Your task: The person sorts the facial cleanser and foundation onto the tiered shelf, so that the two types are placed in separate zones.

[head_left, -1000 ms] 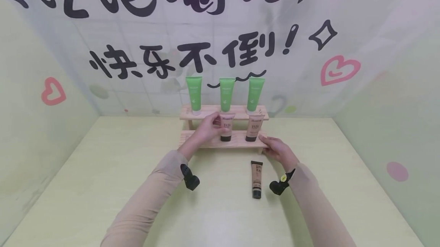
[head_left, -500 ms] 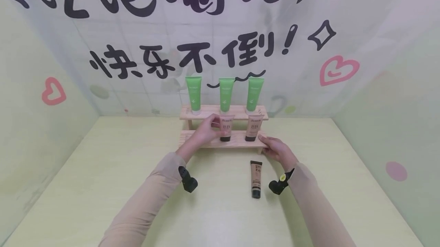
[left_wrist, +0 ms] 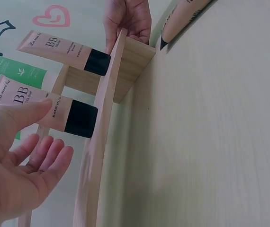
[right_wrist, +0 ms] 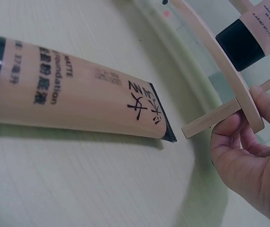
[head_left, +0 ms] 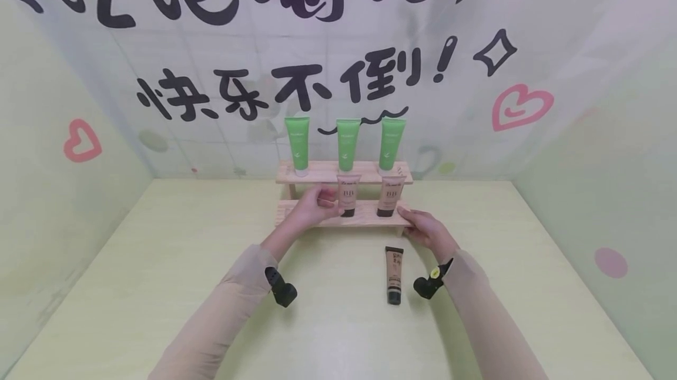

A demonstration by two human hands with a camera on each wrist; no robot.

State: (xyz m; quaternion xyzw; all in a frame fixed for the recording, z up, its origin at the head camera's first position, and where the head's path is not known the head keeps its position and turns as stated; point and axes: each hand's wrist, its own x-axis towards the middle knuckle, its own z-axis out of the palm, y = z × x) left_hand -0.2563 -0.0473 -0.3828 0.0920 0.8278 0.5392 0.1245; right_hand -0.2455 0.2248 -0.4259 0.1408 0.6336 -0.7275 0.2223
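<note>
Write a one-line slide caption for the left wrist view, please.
Left hand open beside a BB cream tube on the wooden rack; right hand holds its far end.

Pale green table (head_left: 158, 262) boxed by white walls (head_left: 555, 10) with black lettering, pink hearts (head_left: 520, 107).

2 beige BB tubes (head_left: 348, 194) stand cap-down on the wooden rack's (head_left: 365, 219) lower shelf; 1 foundation tube (head_left: 394, 274) lies flat, seemingly capped, on the table.

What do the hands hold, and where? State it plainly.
The right hand grips the wooden rack at the right end of its lower shelf. The left hand holds nothing, open beside the BB tube.
</note>
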